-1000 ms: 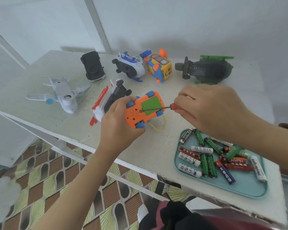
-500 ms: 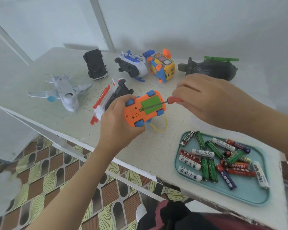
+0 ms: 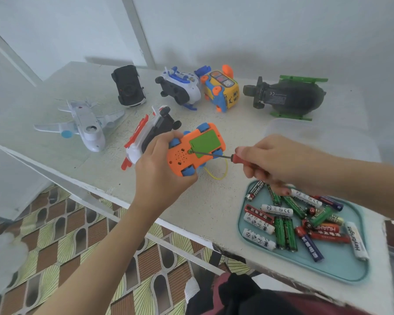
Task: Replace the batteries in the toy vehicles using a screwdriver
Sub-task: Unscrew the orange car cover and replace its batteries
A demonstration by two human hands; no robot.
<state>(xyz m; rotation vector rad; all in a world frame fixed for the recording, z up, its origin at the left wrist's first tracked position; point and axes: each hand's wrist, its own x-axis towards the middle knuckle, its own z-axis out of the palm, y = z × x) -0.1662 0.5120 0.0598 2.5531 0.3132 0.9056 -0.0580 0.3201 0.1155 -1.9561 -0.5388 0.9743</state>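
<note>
Nearest me, on the right, a teal tray (image 3: pixel 341 268) holds a loose heap of batteries (image 3: pixel 284 233). Just beyond it the right hand (image 3: pixel 280 162) has its fingers curled round the red handle of a small screwdriver (image 3: pixel 223 156). The thin shaft runs leftward from that hand to the screw at the left edge of the green battery cover (image 3: pixel 204 143). The left hand (image 3: pixel 159 173) grips the orange toy car (image 3: pixel 184 155) from its left side. The car is underside up, its long axis slanting near-left to far-right. The shaft lies low across the car rather than square to the screw, so I would guess it may slip when turned. At the far side, the other toy vehicles (image 3: pixel 180 89) lie in a row, well apart from both hands.
</note>
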